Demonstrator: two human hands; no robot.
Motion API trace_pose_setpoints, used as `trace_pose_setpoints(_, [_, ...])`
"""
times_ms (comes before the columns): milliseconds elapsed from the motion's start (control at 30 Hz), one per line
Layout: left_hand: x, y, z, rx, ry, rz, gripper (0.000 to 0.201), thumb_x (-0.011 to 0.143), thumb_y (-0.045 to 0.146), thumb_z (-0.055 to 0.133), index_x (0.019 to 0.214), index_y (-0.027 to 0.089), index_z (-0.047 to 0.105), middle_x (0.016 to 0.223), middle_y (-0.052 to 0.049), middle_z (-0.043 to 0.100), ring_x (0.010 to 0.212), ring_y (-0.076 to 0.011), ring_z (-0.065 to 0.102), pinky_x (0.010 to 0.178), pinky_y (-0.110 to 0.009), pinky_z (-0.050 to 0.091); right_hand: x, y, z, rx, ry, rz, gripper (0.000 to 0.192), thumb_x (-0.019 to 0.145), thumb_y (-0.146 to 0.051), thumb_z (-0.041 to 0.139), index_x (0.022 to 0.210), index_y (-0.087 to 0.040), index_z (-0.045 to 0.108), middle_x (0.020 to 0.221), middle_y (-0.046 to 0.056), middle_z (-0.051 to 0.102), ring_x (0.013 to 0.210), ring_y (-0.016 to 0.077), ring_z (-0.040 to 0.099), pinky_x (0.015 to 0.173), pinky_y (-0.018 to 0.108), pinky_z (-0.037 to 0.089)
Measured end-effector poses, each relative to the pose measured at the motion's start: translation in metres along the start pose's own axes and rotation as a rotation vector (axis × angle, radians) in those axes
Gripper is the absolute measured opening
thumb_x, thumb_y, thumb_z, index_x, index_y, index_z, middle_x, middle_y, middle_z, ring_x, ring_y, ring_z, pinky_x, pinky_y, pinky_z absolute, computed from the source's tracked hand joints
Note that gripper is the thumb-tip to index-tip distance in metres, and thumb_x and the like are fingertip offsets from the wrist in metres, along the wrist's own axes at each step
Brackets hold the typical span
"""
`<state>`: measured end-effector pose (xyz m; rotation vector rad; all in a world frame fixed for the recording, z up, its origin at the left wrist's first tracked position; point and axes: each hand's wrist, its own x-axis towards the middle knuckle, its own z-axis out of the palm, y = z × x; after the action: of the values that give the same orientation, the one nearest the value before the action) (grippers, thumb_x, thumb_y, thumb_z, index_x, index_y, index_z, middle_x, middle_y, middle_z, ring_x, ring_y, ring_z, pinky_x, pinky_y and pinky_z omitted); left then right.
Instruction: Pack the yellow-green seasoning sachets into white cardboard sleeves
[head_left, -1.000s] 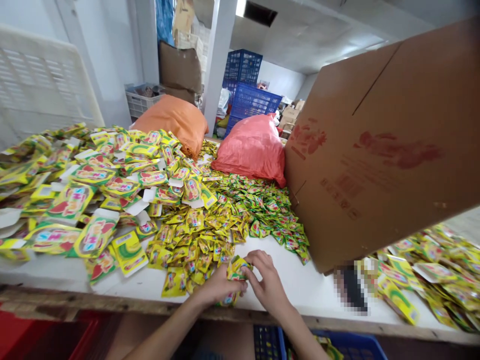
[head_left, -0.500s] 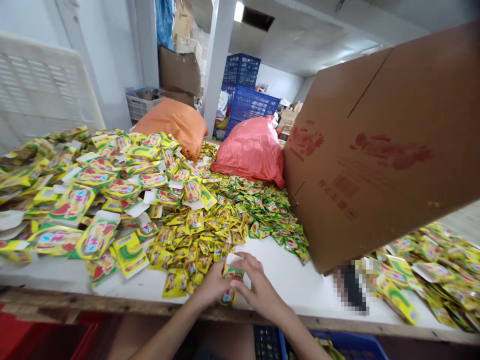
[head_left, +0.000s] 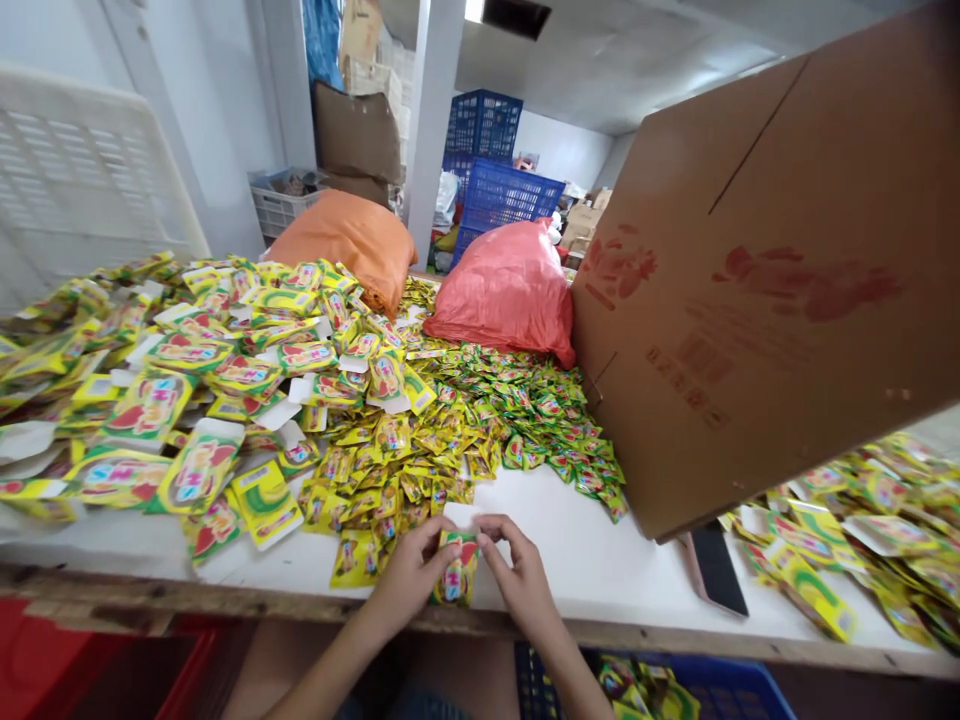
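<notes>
Near the table's front edge, a small yellow and green carton [head_left: 458, 575] stands between my hands, its white top flap raised. My left hand [head_left: 409, 575] grips the carton's left side, with the thumb across its printed front. On the opposite side, my right hand [head_left: 523, 578] pinches the upper right edge by the flap with thumb and fingertips. Just beyond my left hand lies a heap of small yellow sachets [head_left: 420, 465]. Green sachets [head_left: 559, 425] spread behind and to the right. A large pile of similar cartons [head_left: 187, 360], many with white flaps out, covers the left side.
A big brown cardboard box [head_left: 750, 330] leans over the table's right side, beside a phone [head_left: 716, 570] and more cartons [head_left: 817, 590]. Orange [head_left: 345, 240] and red [head_left: 502, 295] sacks stand at the back. A blue crate [head_left: 735, 690] sits below the table edge.
The carton has turned its printed front toward me and come lower, its flap now upright. My right hand has shifted from over the carton to its right edge. The view has shifted slightly.
</notes>
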<state>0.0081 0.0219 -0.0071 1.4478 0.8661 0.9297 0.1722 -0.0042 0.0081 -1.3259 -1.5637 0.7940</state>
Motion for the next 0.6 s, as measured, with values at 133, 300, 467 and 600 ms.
trace_pose_setpoints(133, [0.004,0.001,-0.004,0.107,0.034,0.033,0.021,0.080,0.034,0.053,0.076,0.015,0.062,0.072,-0.002,0.061,0.072,-0.0167,0.057,0.069,-0.024,0.043,0.006,-0.007,0.003,-0.041,-0.087,-0.073,0.021,0.086,-0.030,0.048,0.080,-0.018,0.064,0.079,0.004,0.060,0.078,0.0169,0.057,0.072,0.026,0.044])
trace_pose_setpoints(300, [0.006,0.004,0.000,-0.099,0.101,0.068,0.032,0.080,0.026,0.053,0.112,0.020,0.053,0.104,-0.007,0.063,0.094,-0.0188,0.059,0.087,-0.030,0.044,0.003,0.000,0.005,0.005,0.102,-0.016,0.024,0.085,-0.029,0.050,0.107,-0.020,0.057,0.076,0.001,0.059,0.073,0.0153,0.056,0.069,0.025,0.045])
trace_pose_setpoints(467, [0.003,0.012,-0.004,0.089,0.070,0.114,0.014,0.079,0.025,0.056,0.086,0.018,0.066,0.098,-0.007,0.067,0.099,-0.0207,0.058,0.090,-0.030,0.042,-0.003,-0.005,0.004,0.004,0.000,-0.088,0.016,0.084,-0.028,0.052,0.092,-0.022,0.065,0.093,0.005,0.063,0.091,0.0186,0.058,0.081,0.029,0.044])
trace_pose_setpoints(600, [0.000,0.013,-0.003,0.149,0.114,0.126,0.015,0.080,0.024,0.055,0.088,0.019,0.066,0.097,-0.006,0.067,0.095,-0.0191,0.059,0.087,-0.028,0.043,-0.004,-0.009,0.007,-0.022,0.040,-0.094,0.015,0.084,-0.026,0.053,0.090,-0.021,0.065,0.091,0.006,0.064,0.086,0.0185,0.058,0.075,0.029,0.046])
